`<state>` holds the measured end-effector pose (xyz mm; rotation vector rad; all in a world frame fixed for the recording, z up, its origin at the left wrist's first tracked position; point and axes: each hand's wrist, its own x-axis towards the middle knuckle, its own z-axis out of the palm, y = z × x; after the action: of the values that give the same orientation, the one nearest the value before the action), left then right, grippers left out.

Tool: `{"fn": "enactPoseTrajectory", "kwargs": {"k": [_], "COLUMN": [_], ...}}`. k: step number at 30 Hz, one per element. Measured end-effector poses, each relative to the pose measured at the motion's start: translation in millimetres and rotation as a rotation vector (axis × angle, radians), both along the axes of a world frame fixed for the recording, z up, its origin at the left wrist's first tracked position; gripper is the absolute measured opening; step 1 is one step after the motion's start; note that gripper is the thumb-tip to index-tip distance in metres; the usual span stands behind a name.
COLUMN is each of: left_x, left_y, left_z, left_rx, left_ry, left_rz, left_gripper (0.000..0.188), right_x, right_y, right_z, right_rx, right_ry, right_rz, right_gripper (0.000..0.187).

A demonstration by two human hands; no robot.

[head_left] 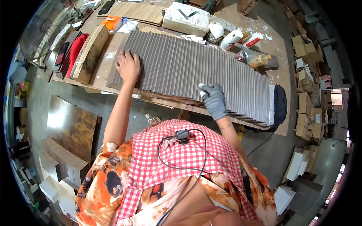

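A long row of thin grey boards (177, 56) stands on edge, packed side by side across the worktable. My bare left hand (129, 67) lies over the boards' top edges near the row's left end, its fingers spread. A dark gap in the row runs beside that hand. My right hand (214, 101), in a grey glove with whitish fingertips, rests on the near side of the row, right of its middle. Its fingers point up and left against the boards, partly apart, and no separate thing shows in them.
A curved wooden block (89, 54) and red cloth (77, 52) lie left of the row. Behind it are a whitish block (186, 19), white canisters (231, 39) and a bottle (260, 60). Another person's dark-gloved hand (208, 5) shows at the far edge. A black bag-like thing (279, 107) sits at the right end.
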<state>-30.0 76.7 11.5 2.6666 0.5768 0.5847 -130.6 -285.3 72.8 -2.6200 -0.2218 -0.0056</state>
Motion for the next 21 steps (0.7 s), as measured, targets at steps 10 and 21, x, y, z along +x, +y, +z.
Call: {"fn": "enactPoseTrajectory", "kwargs": {"k": [10, 21], "left_x": [0, -1], "left_y": [4, 6], "left_z": [0, 3], "left_rx": [0.009, 0.032], "left_ry": [0.013, -0.005], "left_rz": [0.021, 0.045], "left_gripper": [0.053, 0.045], "right_x": [162, 290], "right_y": [-1, -18], "right_z": [-28, -45], "right_rx": [-0.012, 0.096], "right_ry": [-0.164, -0.152], "right_rz": [-0.022, 0.137], "right_gripper": [0.022, 0.032]}}
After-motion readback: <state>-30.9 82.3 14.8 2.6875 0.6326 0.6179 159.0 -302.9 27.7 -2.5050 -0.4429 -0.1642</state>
